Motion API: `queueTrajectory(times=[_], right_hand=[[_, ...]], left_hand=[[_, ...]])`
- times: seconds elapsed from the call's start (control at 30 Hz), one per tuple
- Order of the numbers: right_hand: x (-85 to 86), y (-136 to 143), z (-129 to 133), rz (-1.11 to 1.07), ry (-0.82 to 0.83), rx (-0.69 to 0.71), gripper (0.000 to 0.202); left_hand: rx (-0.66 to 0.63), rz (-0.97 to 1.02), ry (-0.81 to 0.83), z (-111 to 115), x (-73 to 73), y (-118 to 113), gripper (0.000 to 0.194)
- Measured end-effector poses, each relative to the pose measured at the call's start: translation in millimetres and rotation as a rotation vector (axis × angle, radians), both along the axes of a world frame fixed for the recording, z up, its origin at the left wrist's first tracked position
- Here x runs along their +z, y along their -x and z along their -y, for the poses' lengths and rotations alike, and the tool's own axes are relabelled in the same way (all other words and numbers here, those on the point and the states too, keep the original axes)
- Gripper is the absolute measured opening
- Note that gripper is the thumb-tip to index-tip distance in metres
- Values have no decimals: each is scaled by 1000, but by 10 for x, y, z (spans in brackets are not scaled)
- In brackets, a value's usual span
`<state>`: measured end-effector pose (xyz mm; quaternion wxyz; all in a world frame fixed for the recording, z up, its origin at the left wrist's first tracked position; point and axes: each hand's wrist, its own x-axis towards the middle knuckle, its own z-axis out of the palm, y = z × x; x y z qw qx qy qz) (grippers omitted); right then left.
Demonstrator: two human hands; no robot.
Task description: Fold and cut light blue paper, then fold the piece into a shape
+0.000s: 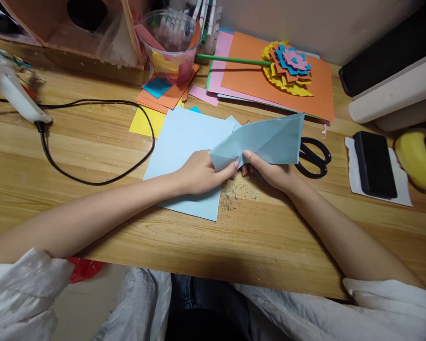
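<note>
A creased light blue paper point(270, 138) is held up above the wooden table, tilted, with fold lines across it. My left hand point(208, 173) grips its lower left part, thumb in front and the other fingers behind it. At the lower edge, my right hand point(266, 169) pinches the same paper with the thumb on its face. The two thumbs are close together. Under my left hand lies a flat light blue sheet point(191, 137). Black-handled scissors point(314, 158) lie just right of the held paper, their blades hidden.
A plastic cup point(172, 52) with paper scraps stands at the back. A layered paper flower point(291, 64) with a green stem rests on orange paper point(244, 85). A black device point(375, 164) is at right; a glue gun point(17, 90) and its cable lie at left.
</note>
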<state>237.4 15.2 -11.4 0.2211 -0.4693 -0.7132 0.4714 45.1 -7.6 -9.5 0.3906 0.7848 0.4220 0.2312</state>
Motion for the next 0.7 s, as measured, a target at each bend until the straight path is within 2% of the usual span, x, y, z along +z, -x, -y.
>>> queueTrajectory(times=[0.4,0.7], right_hand=[[-24,-13,-17,39,-8,0,46],[-21,-18,-11,0,-11,0,43]], left_hand=[[-10,-17,7,-3,14,-3,31],[10,61,-20,7,0,-27,29]])
